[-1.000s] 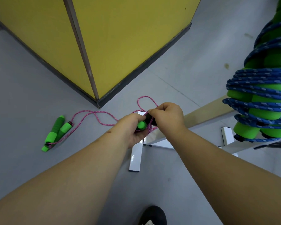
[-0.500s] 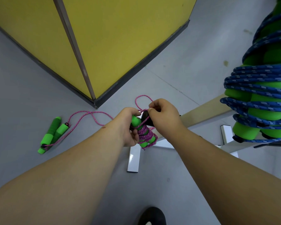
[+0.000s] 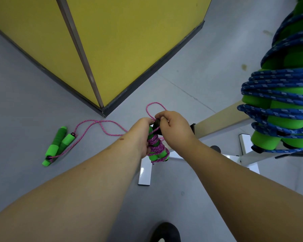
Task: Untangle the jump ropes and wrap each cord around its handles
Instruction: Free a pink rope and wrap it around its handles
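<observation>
My left hand (image 3: 141,137) grips a pair of green foam handles (image 3: 156,150) with pink cord wound round them, held upright in front of me. My right hand (image 3: 175,129) pinches the pink cord at the handles' black top end, where a small loose loop (image 3: 154,106) sticks up. A second jump rope lies on the grey floor to the left: two green handles (image 3: 59,144) side by side, with its pink cord (image 3: 98,124) trailing right and passing behind my left wrist.
A yellow partition (image 3: 129,49) with a dark base corner stands ahead. At the right, bundles of green handles wrapped in blue cord (image 3: 278,105) rest on a white-framed table (image 3: 245,154). A white table foot (image 3: 144,173) and my black shoe (image 3: 165,232) are below.
The wrapped handle bundle has swung from hidden between my hands to hanging down in plain sight. Both hands lifted slightly and my right hand now pinches the cord at the top.
</observation>
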### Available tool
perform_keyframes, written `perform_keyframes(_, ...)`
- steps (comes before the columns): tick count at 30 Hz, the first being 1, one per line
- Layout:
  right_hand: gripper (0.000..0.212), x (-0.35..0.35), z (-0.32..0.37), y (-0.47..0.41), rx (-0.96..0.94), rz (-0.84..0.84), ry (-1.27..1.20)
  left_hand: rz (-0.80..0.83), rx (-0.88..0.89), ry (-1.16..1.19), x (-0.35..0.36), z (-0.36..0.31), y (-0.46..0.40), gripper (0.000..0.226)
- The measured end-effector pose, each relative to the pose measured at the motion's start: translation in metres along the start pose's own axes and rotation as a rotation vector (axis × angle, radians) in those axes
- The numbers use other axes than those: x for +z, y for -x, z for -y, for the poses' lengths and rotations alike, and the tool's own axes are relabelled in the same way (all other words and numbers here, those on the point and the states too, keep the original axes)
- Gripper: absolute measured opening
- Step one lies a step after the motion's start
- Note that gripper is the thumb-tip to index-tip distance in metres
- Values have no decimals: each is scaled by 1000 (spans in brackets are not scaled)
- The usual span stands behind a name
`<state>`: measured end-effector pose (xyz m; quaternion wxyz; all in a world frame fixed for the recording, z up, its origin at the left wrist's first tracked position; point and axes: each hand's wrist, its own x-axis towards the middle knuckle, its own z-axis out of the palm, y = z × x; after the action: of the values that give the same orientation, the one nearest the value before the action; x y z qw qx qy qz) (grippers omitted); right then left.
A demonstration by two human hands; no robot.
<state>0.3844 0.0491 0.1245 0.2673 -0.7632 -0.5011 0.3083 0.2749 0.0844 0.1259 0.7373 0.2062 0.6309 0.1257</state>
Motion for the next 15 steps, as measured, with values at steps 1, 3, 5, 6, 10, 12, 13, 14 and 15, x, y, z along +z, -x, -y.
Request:
perform_keyframes(1,36,0,-1,0,-21,7,42,20,35,10,-1,4,-1,33)
perform_keyframes(3,36,-1,-2,-1,-46,23,98,28,68,17,-2,10,-5,30)
perform_keyframes(5,37,-2,-2,0,-61,43,148,47,69,21,-2,13,-11,28)
perform_keyframes(6,37,-3,-2,0,-66,54,170,49,69,43,0,14,-12,30)
perform_keyframes(10,35,-6,-1,0,-87,95,208,-53,143,156,11,24,-42,55)
perform_keyframes(12,35,-8,-4,-1,-102,122,223,-90,231,219,15,26,-33,38)
perform_keyframes(13,36,-8,-6,-1,-110,135,225,-76,267,259,16,27,-27,30)
perform_keyframes(14,37,-9,-8,-1,-115,147,220,-55,286,277,16,29,-25,30)
perform_keyframes(15,40,-9,-9,-1,-118,156,208,-33,304,271,15,32,-22,40)
